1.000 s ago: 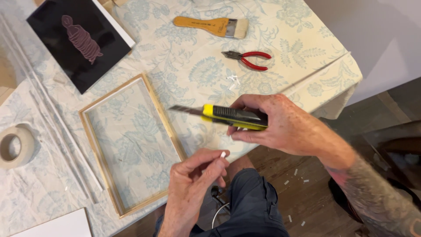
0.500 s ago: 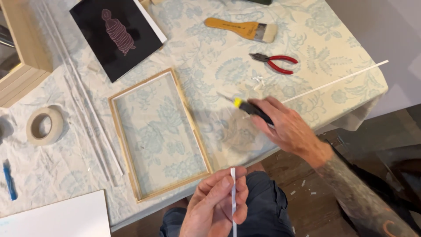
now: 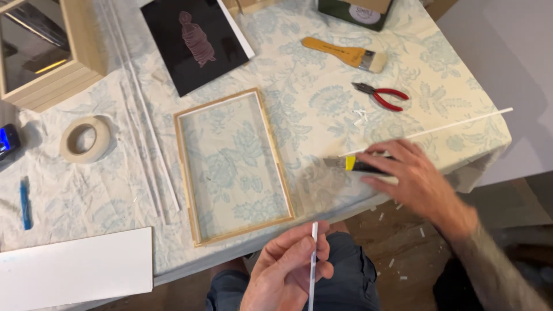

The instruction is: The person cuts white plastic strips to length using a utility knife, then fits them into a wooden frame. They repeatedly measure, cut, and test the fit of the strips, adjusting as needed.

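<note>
Left hand [image 3: 288, 268] fingers pinch white strip [image 3: 313, 259]; right hand [image 3: 412, 178] flat on utility knife [image 3: 360, 164], beside wooden frame [image 3: 230, 164].

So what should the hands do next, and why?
Probably let go of the yellow knife and bring the thin white strip to the wooden frame. The right hand rests the knife on the table, and the left hand pinches the strip near the frame.

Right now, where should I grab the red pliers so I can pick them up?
Take the pliers by the two red handles, coming from above on the right. They lie flat on the table, dark jaws pointing left, handles spread slightly apart and clear of the brush.
</note>
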